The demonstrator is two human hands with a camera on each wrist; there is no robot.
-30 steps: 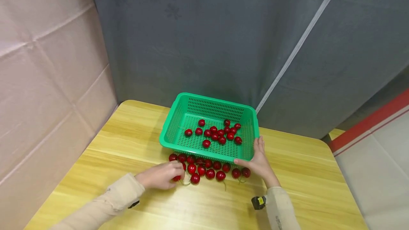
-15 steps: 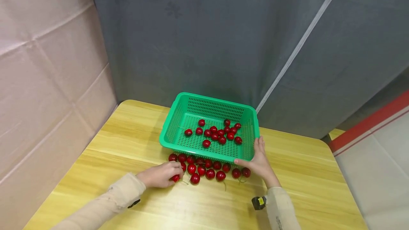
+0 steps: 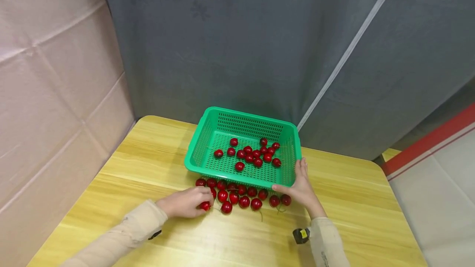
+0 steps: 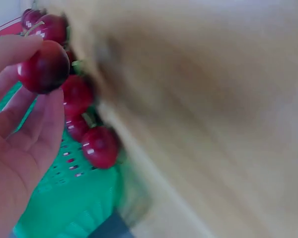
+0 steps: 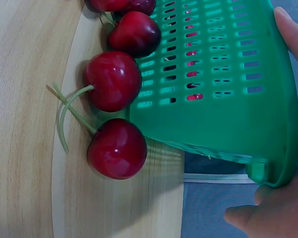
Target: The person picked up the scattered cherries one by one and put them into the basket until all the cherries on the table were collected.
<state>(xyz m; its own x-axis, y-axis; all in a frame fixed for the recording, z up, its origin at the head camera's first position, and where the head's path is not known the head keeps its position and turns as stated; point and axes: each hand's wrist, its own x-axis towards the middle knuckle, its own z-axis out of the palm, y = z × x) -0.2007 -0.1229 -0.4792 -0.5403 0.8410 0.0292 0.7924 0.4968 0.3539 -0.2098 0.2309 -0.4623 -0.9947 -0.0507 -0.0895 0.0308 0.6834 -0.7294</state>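
Near the table's (image 3: 111, 168) front edge, the left hand (image 3: 185, 203) pinches one cherry (image 3: 205, 205) at the left end of the loose cherries (image 3: 245, 196) lined along the green basket's (image 3: 202, 135) near wall. The right hand (image 3: 301, 188) clasps the basket's front right corner, thumb curled beneath the rim.

Basket (image 3: 208, 135): bright green, perforated with rows of small slots. Cherries (image 3: 244, 202): glossy dark red, pale green stems. Surface (image 3: 356, 201): yellow wood grain, streaked. Backdrop (image 3: 237, 44): grey cloth. Sleeves (image 3: 130, 230): beige.
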